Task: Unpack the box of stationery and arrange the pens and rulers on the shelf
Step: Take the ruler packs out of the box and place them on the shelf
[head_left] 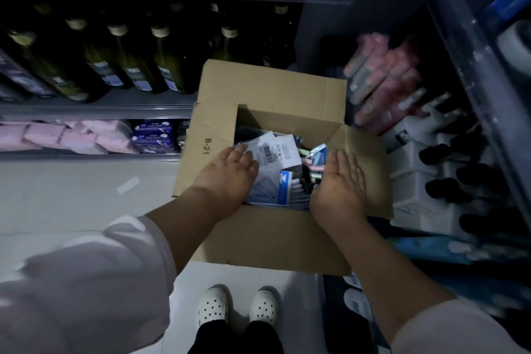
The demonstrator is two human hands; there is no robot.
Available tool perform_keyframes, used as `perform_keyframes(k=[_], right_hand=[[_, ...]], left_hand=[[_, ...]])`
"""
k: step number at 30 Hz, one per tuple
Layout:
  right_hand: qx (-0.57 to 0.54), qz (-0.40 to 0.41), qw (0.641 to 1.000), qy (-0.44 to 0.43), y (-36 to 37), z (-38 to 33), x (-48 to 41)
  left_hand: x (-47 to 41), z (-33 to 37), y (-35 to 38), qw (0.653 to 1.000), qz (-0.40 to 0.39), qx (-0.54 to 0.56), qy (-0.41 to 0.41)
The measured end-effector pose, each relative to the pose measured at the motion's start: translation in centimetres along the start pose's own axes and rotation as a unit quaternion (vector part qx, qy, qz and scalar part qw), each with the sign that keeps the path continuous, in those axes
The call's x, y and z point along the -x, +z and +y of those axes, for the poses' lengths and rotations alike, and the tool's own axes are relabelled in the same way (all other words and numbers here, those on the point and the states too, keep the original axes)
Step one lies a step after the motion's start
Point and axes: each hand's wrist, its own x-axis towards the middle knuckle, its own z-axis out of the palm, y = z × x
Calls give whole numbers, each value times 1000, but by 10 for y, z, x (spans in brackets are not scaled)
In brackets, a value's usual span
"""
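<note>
Cardboard box point(273, 86) marked B-21, flaps spread wide, beside the shelf point(94, 110) of dark bottles point(129, 60), full of stationery packs point(275, 149). Left hand point(230, 172) flat, palm down, fingers straight, resting on the packs at the opening's left side, gripping nothing. Right hand point(342, 181) likewise unfolded, palm facing inward at the pile's right edge, holding nothing; contact there impossible to tell.
</note>
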Motion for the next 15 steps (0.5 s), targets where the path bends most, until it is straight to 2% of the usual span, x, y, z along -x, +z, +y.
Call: perform_keyframes(k=[3, 6, 12, 15], right_hand=[[-1, 7, 999, -36, -11, -21, 7], [3, 2, 998, -62, -19, -38, 12], [2, -10, 995, -102, -12, -64, 9], [10, -29, 993, -113, 0, -70, 1]], left_hand=[[13, -12, -9, 999, 24, -6, -23], [31, -29, -10, 996, 35, -23, -81], [47, -68, 12, 981, -12, -25, -190], [42, -78, 29, 976, -26, 35, -213]])
